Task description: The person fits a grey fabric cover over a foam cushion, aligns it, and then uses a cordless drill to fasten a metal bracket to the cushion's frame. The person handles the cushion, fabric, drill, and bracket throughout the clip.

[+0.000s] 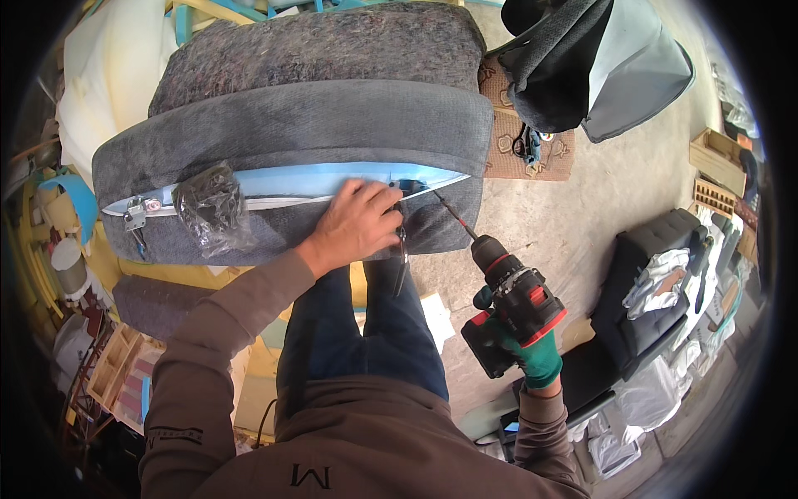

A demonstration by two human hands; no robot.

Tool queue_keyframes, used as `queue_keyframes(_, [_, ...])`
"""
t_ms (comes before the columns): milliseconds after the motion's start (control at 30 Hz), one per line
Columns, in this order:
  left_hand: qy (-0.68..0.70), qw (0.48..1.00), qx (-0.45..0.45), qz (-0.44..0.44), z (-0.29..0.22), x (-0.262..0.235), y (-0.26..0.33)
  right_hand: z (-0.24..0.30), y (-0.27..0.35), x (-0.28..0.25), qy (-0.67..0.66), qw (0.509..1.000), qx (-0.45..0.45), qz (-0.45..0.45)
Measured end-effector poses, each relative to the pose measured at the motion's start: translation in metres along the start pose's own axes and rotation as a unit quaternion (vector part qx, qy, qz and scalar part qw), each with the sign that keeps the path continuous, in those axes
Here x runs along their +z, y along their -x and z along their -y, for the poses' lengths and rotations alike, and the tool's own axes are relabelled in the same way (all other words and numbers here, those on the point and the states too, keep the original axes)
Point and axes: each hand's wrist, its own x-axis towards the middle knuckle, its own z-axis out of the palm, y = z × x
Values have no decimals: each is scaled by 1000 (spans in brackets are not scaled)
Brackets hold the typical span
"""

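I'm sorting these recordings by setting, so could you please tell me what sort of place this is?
Probably an upholstery workshop, judging by the grey fabric-covered piece, the cordless drill and the pale foam-like sheeting.

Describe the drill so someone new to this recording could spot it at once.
Start at the long grey upholstered piece in the upper half. Below its right end, over the floor, the green-gloved right hand grips the red-and-black drill. Its long thin bit, pointing up-left, sets it apart from the dark seat farther right.
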Motion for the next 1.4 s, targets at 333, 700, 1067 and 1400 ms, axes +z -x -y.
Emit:
queue_keyframes(333, [-2,1000,-16,-19,5,5,1,9,-9,-1,88,996,-25,15])
queue_keyframes(700, [16,999,-31,-33,3,2,1,35,-32,13,130,989,-6,72])
queue_keyframes(1067, [30,998,-55,30,-4,-2,-8,55,-33,21,155,986,-2,61])
queue_keyframes(1400, [37,997,-51,32,0,-4,-12,46,-35,16,133,987,50,72])
